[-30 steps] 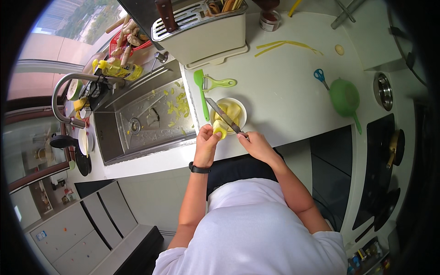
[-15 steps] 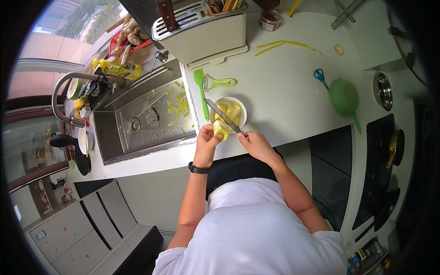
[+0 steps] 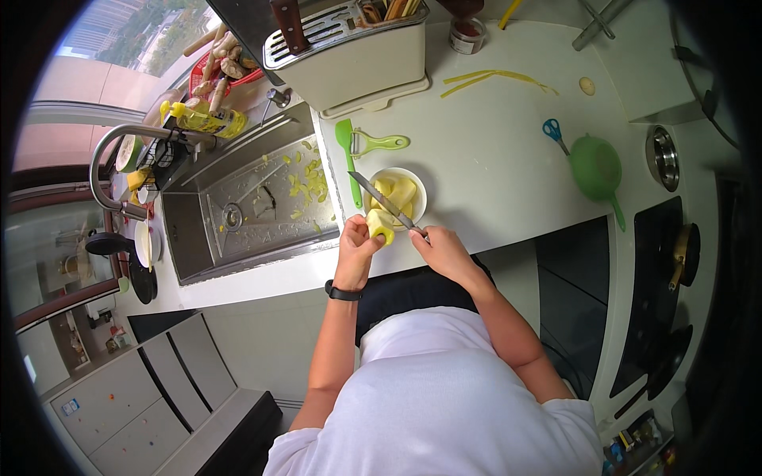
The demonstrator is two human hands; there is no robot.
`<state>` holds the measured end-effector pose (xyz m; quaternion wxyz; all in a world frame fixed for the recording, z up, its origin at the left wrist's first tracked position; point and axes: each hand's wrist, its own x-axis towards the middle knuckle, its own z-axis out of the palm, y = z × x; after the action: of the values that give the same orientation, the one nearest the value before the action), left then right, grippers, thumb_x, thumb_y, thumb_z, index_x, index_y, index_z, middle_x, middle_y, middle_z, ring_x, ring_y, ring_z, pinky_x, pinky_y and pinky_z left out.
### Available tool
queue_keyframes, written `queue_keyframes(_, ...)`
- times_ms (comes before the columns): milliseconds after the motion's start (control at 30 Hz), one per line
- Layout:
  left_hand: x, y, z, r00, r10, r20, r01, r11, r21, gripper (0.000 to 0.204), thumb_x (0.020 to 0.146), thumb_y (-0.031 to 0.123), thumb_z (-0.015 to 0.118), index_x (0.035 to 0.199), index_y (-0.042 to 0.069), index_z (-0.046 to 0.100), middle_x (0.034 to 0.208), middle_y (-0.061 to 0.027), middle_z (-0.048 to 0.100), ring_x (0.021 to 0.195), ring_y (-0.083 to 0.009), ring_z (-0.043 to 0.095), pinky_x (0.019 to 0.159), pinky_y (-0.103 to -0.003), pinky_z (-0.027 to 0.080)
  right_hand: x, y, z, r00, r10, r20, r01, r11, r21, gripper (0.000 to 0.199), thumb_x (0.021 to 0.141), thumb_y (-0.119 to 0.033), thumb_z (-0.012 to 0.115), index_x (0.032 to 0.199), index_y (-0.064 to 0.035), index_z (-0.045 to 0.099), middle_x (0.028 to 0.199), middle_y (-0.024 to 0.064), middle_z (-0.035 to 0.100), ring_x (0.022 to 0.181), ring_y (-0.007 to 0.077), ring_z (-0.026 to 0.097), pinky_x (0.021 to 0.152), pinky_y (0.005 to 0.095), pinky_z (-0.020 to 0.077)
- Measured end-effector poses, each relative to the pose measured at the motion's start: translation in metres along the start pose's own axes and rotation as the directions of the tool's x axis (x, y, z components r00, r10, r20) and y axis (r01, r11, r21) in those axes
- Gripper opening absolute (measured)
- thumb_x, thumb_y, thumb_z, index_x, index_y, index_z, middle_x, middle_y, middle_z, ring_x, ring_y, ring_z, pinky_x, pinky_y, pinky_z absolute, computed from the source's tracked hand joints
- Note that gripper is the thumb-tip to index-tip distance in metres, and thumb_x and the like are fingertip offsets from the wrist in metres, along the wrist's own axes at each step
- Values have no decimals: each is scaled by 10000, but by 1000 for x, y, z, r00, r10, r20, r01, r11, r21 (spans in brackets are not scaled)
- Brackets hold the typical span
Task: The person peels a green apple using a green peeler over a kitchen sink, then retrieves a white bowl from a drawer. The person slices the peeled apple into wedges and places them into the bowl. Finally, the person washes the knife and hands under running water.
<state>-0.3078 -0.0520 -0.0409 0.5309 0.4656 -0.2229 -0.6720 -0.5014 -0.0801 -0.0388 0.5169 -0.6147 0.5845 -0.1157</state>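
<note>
My left hand (image 3: 356, 244) is closed around a peeled pale-yellow fruit (image 3: 381, 226), its exact kind unclear. In my right hand (image 3: 440, 247) is a knife (image 3: 379, 195), gripped by the handle. Its blade slants up and left, passing over the bowl just beyond the fruit. Under the blade, the white bowl (image 3: 424, 196) stands near the counter's front edge and holds several pale-yellow cut pieces (image 3: 402, 190). Left of the bowl lie a long green utensil (image 3: 346, 147) and a green peeler (image 3: 386, 143).
To the left is a steel sink (image 3: 214, 258) with scattered peelings (image 3: 308, 186) under a curved faucet (image 3: 99, 163). A cream knife block (image 3: 357, 71) stands at the back. Blue-handled scissors (image 3: 552, 131) and a green strainer (image 3: 595, 168) lie right, before the black stove (image 3: 647, 293).
The knife blade has shifted slightly left over the bowl. The fruit has turned a little in my left hand, and both hands stay nearly in place.
</note>
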Motion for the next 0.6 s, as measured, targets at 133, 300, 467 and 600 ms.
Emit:
queue_keyframes(133, -1, -1, 0, 1000, 10, -3, -10, 1000, -9, 379, 776, -92, 567, 1089, 74, 434, 1125, -87, 545, 1070, -178, 533, 934, -309, 409, 0, -2, 0, 1000, -2, -9, 1, 1000, -13, 459, 936, -351, 532, 747, 56, 630, 696, 264, 616, 690, 430, 624, 636, 471, 481)
queue_keyframes(300, -1, -3, 0, 1000, 22, -7, -22, 1000, 14, 394, 766, -96, 560, 1094, 80, 431, 1138, -93, 548, 1075, -181, 533, 925, -312, 418, -1, -3, 1, 1000, -2, -30, 1, 1000, -30, 450, 936, -346, 534, 750, 52, 633, 700, 262, 618, 691, 431, 624, 636, 472, 483)
queue_keyframes(467, -5, 6, 11, 999, 18, 32, -19, 998, 57, 409, 754, -92, 560, 1100, 79, 427, 1148, -98, 553, 1083, -189, 535, 927, -317, 422, 0, 1, -1, 995, 15, -103, -13, 1000, 16, 444, 942, -337, 535, 753, 54, 630, 681, 255, 609, 656, 423, 616, 615, 465, 474)
queue_keyframes(600, 1, 0, 2, 999, 42, -14, -42, 998, 52, 401, 765, -59, 572, 1112, 78, 422, 1145, -103, 549, 1074, -185, 537, 917, -315, 427, -6, -11, -14, 995, 6, -103, 0, 998, 66, 449, 947, -333, 541, 731, 55, 607, 635, 246, 579, 600, 400, 592, 572, 448, 445)
